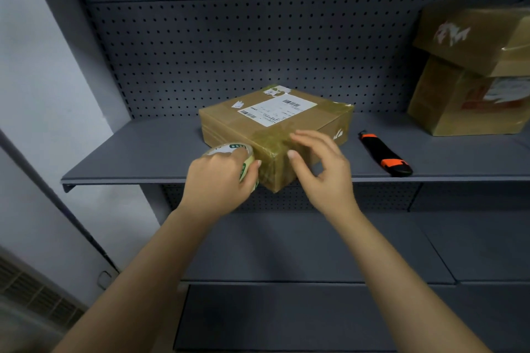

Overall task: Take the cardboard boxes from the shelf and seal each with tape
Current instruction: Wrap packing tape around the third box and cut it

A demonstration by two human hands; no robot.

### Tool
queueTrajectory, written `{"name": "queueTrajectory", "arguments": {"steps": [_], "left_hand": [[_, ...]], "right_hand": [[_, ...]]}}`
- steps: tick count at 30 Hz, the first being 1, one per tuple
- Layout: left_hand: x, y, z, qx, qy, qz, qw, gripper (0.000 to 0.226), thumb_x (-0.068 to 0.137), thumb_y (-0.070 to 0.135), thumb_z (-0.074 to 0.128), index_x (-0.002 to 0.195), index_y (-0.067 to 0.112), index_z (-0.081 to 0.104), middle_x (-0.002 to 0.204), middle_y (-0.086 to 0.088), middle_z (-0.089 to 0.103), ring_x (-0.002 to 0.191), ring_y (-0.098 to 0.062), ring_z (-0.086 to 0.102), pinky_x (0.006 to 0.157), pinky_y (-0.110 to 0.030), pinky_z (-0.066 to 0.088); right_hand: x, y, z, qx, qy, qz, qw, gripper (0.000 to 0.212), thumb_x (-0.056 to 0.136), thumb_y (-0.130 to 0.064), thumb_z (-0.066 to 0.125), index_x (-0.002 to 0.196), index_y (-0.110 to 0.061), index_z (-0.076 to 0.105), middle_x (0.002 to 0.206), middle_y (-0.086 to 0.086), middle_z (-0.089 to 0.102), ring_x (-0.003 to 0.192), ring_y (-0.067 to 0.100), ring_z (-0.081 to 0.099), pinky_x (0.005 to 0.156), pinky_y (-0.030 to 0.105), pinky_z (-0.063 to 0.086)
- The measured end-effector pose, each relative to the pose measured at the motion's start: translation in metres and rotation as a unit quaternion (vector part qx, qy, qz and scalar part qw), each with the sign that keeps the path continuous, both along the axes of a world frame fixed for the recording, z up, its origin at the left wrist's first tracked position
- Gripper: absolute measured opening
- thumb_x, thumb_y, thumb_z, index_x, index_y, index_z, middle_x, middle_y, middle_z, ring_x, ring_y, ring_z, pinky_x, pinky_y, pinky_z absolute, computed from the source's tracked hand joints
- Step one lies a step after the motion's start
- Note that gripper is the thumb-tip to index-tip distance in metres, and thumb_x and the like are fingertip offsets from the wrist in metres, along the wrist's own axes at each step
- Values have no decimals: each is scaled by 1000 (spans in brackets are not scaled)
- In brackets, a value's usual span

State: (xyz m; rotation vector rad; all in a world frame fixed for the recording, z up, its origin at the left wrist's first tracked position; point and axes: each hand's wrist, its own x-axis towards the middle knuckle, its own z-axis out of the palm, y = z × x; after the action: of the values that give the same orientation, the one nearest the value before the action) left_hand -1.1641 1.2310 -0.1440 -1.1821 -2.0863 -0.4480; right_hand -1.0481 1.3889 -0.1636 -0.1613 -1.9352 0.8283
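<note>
Right now, a flat brown cardboard box with a white shipping label (pixel 275 126) sits turned at an angle on the grey metal shelf (pixel 137 149), its near corner poking just past the shelf's front edge. Glossy clear tape already covers that near corner and the far right edge of the lid. Left hand (pixel 220 180) is clamped on a roll of clear packing tape with green print (pixel 238 157), fingers through and over the core, roll pressed against the box's left front face beside the corner. Right hand (pixel 321 163) is spread loose, fingers apart, fingertips resting on the taped top edge near the corner, thumb against the right front face; gripping nothing. Black-and-orange utility knife (pixel 385 155) lies on the shelf, right of the box, not touching it. Two more brown cardboard boxes (pixel 470 71) are stacked at the far right of the same shelf, upper one tilted. Grey pegboard back panel (pixel 229 37) behind everything. Lower shelf (pixel 301 246) visible below the arms.
</note>
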Motion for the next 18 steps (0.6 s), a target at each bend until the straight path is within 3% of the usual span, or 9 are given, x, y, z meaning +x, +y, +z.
{"name": "queueTrajectory", "arguments": {"steps": [2, 5, 8, 12, 14, 18], "left_hand": [[-2, 0, 0, -3, 2, 3, 1000, 41, 89, 43, 46, 75, 12, 70, 46, 0, 51, 37, -22, 47, 43, -17, 20], [-4, 0, 0, -4, 5, 13, 1000, 42, 90, 43, 46, 72, 12, 68, 46, -1, 50, 36, -22, 46, 42, -18, 22], [-4, -3, -1, -7, 10, 23, 1000, 41, 90, 43, 47, 71, 11, 66, 45, -1, 48, 35, -22, 44, 41, -18, 22], [-2, -2, -3, -6, 6, 23, 1000, 41, 91, 44, 46, 74, 12, 66, 48, -1, 52, 38, -22, 48, 42, -19, 25], [-1, -1, -2, -4, 4, 23, 1000, 41, 91, 43, 46, 74, 12, 66, 48, 0, 51, 38, -22, 48, 42, -19, 24], [-1, 1, -2, 2, 6, 27, 1000, 39, 90, 42, 47, 72, 12, 65, 48, 0, 51, 38, -22, 47, 44, -18, 23]], "right_hand": [[-10, 5, 4, 56, -26, 62, 996, 28, 95, -14, 64, 122, -10, 68, 130, 1, 63, 130, 10, 51, 112, 29, 37], [-20, 16, 7, 71, -60, 110, 990, 27, 96, -15, 61, 121, -10, 67, 127, -2, 65, 127, 8, 54, 115, 40, 35], [-19, 24, 11, 43, -78, 136, 987, 25, 96, -16, 61, 120, -15, 69, 121, -6, 69, 120, 9, 60, 109, 45, 40], [-15, 20, 14, -42, -88, 165, 981, 40, 98, -24, 61, 134, -37, 50, 115, -16, 70, 106, 33, 65, 93, 60, 47], [-13, 17, 10, -26, -59, 159, 985, 40, 97, -19, 62, 134, -28, 52, 120, -12, 68, 111, 26, 65, 93, 58, 48], [-12, 20, -7, 64, 18, 91, 994, 25, 87, -10, 73, 113, -10, 70, 126, 2, 66, 122, 13, 59, 107, 47, 42]]}}
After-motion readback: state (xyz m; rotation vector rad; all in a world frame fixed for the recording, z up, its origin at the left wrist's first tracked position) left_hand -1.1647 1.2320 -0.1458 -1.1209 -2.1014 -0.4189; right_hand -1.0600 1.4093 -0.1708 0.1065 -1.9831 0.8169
